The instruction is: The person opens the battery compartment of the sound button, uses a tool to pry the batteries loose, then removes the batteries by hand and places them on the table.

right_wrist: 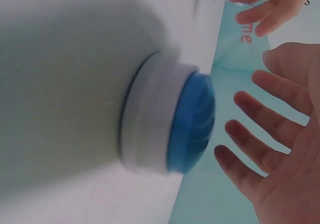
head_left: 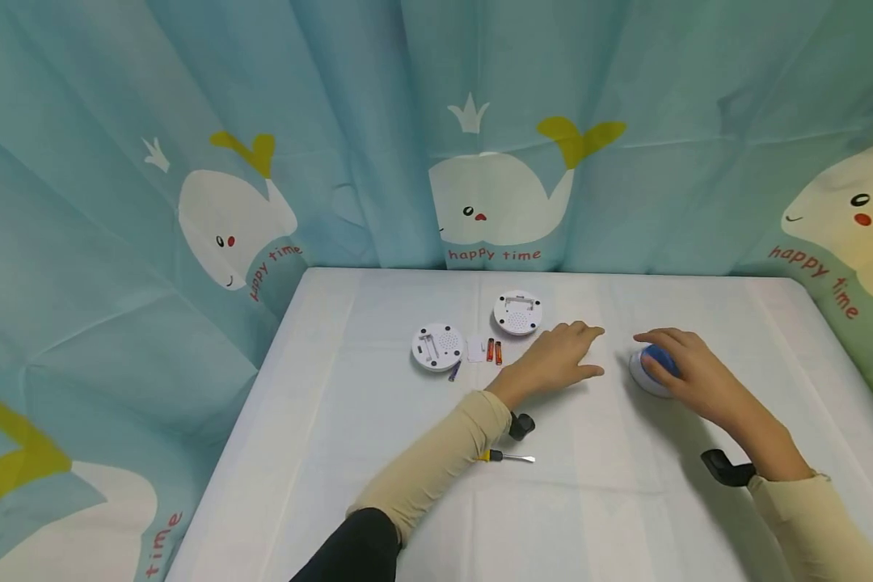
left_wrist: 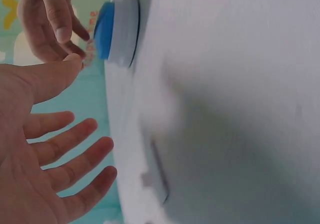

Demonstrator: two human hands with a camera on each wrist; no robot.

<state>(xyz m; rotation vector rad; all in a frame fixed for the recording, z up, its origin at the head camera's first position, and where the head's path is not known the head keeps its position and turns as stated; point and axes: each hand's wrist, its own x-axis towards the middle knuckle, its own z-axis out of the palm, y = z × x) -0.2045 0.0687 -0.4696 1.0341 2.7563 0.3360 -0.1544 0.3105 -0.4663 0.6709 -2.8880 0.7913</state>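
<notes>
A round buzzer with a blue dome on a white base [head_left: 653, 370] [right_wrist: 170, 119] [left_wrist: 117, 32] stands on the white tablecloth [head_left: 378, 420] at the right. My right hand [head_left: 655, 352] [right_wrist: 260, 134] is over it with fingers spread and straight, just above the dome; I cannot tell if they touch it. My left hand [head_left: 585, 352] [left_wrist: 75, 134] lies open, palm down, just left of the buzzer and holds nothing. Two white round units [head_left: 437, 347] [head_left: 517, 313] lie back-side up farther left.
Two orange batteries [head_left: 493, 351], a small white cover [head_left: 476, 350] and a dark small item [head_left: 454, 371] lie between the white units. A yellow-handled screwdriver [head_left: 508, 457] lies near my left forearm. A whale-print curtain [head_left: 480, 162] surrounds the table.
</notes>
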